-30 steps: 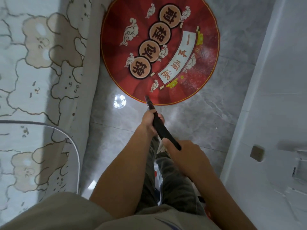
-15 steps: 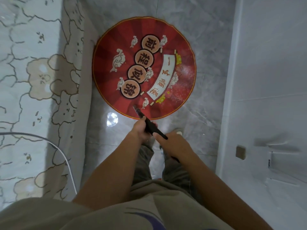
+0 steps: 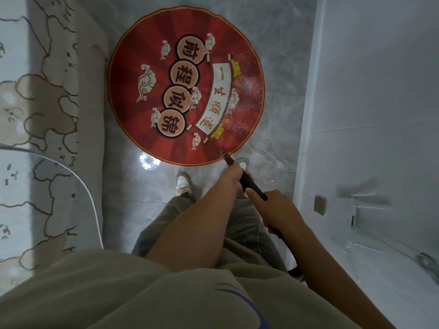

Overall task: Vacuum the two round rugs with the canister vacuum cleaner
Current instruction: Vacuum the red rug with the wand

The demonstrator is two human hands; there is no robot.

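Left hand (image 3: 234,177): curled round the black wand (image 3: 252,184), right of centre, ahead of the other hand.
Right hand (image 3: 279,211): gripping the same wand further back.
Wand tip (image 3: 224,155): over the rug's lower right edge.
Round rug (image 3: 133,91): red (dark characters in round badges), upper centre, flat on the grey floor (image 3: 280,129).
Bed cover (image 3: 47,110): left edge, beside the rug.
Shoe (image 3: 183,184): below the rug.

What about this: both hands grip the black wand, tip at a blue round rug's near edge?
Wrong colour: the head view shows the round rug is red. The left hand and right hand do grip the black wand, tip at its near edge.
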